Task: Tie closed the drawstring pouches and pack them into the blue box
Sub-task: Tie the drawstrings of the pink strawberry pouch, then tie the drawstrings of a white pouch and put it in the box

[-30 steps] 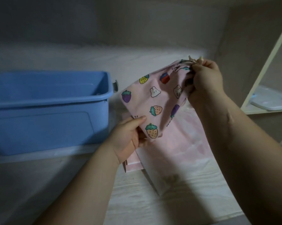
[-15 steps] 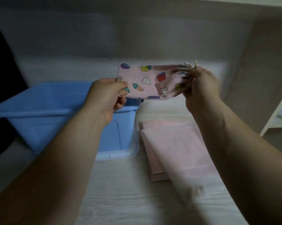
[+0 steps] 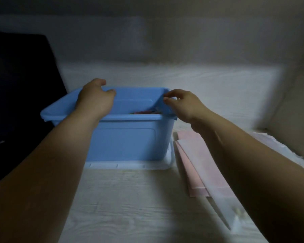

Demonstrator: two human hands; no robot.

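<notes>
- Pale wood-grain surface bears a blue plastic box.
- Flat pink fabric pouches lie right of it, nearer the slack, empty right hand.
- Left hand: grip hidden.

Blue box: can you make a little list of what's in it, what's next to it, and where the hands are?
blue box: stands on a white plastic base
inside: colourful pouch, barely showing
left hand: over the box, fingers hidden
right hand: at the right rim, loosely curled, empty
beside box: flat pink stack on the table
</notes>
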